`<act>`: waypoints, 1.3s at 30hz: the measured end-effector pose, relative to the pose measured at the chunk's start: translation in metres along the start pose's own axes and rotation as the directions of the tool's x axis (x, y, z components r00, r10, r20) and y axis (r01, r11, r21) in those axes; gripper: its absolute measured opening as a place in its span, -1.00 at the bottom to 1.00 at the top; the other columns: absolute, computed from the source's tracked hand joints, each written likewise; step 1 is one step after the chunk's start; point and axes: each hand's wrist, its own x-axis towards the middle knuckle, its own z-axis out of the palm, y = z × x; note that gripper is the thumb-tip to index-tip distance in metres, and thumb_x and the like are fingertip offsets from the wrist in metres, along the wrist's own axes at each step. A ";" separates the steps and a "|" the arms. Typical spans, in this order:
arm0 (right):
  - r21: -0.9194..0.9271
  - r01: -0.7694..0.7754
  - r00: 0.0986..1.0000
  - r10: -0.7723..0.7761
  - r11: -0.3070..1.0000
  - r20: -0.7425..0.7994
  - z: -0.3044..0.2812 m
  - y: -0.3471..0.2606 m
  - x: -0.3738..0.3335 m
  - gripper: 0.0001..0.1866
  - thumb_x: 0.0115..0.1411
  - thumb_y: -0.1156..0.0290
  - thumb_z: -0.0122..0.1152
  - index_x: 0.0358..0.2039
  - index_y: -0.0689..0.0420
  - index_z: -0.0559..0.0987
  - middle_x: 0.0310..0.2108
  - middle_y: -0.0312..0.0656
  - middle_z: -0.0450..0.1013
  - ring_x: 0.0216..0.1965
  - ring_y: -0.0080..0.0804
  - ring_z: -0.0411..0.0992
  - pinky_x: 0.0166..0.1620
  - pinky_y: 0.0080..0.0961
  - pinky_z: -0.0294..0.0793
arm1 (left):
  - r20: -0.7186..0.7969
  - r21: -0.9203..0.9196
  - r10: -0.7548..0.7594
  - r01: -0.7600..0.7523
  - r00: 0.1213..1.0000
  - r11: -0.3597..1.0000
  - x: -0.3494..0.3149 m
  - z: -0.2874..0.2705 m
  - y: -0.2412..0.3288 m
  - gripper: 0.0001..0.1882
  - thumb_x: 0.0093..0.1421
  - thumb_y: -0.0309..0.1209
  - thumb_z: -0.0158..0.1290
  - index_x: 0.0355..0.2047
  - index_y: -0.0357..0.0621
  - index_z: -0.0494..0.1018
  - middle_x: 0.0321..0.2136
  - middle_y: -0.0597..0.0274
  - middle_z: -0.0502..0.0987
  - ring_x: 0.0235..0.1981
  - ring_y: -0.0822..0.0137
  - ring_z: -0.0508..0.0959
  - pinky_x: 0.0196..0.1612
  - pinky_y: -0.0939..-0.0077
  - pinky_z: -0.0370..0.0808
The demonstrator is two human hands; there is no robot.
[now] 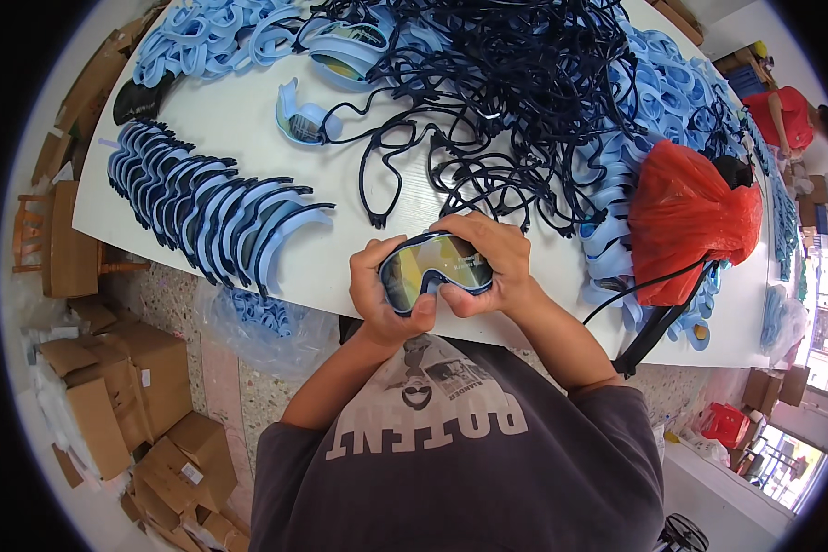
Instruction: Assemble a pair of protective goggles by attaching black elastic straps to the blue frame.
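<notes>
Between my two hands, over the table's near edge, is a pair of swim goggles (435, 268) with a dark blue rim and yellowish mirrored lenses. My left hand (381, 287) grips its left end, thumb below by the nose notch. On the other end, my right hand (493, 261) has its fingers over the top rim and its thumb underneath. A tangled heap of dark blue goggle frames (405, 152) lies just beyond. Farther off are a light blue goggle piece with a lens (305, 121) and another light blue goggle piece (345, 51).
A curved row of stacked goggles (202, 207) lines the left of the white table (340, 262). Light blue parts (216, 37) pile up at the back. A red plastic bag (685, 221) sits on the right. Cardboard boxes (138, 377) stand lower left. Another person (787, 120) is far right.
</notes>
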 end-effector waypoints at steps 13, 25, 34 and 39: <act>0.070 -0.616 0.771 0.583 0.784 0.257 -0.057 -0.004 0.047 -0.63 0.26 0.26 -0.04 -0.03 0.22 0.46 -0.32 -0.07 0.47 -0.43 -0.33 0.48 -0.38 -0.48 0.46 | 0.465 -0.158 -0.737 0.865 0.490 0.475 0.027 -0.015 0.030 -0.47 0.32 -0.15 -0.34 0.02 -0.44 0.23 -0.27 -0.09 0.47 -0.40 0.12 0.56 -0.34 0.37 0.55; 0.088 -0.358 0.888 0.310 0.930 0.339 -0.052 -0.006 0.031 -0.73 0.08 0.41 0.24 -0.19 0.18 0.51 -0.43 -0.16 0.39 -0.41 -0.31 0.43 -0.37 -0.47 0.38 | 0.694 -0.207 -0.675 0.967 0.251 0.147 0.029 -0.016 0.030 -0.29 0.30 0.13 -0.49 0.10 -0.28 0.20 -0.19 -0.04 0.45 -0.24 0.13 0.55 -0.29 0.23 0.58; 0.159 -0.558 0.829 0.555 0.815 0.065 -0.038 0.008 0.023 -0.85 0.09 0.51 0.22 -0.30 0.25 0.54 -0.49 -0.21 0.48 -0.53 -0.53 0.43 -0.46 -0.62 0.43 | 0.495 -0.468 -0.633 0.796 0.595 0.383 0.042 -0.003 0.039 -0.25 0.30 0.12 -0.48 0.23 -0.28 0.03 0.14 -0.04 0.24 0.12 0.11 0.33 0.07 0.19 0.38; 0.370 -0.639 0.704 0.706 0.675 -0.072 -0.021 0.009 0.012 -0.87 0.15 0.50 0.18 -0.32 0.30 0.53 -0.52 -0.25 0.48 -0.53 -0.65 0.43 -0.51 -0.71 0.48 | 0.088 -0.464 -0.329 0.331 0.940 0.822 0.039 0.004 0.036 -0.15 0.24 0.23 -0.56 0.18 -0.32 0.06 0.12 -0.13 0.22 0.19 0.01 0.22 0.24 0.15 0.12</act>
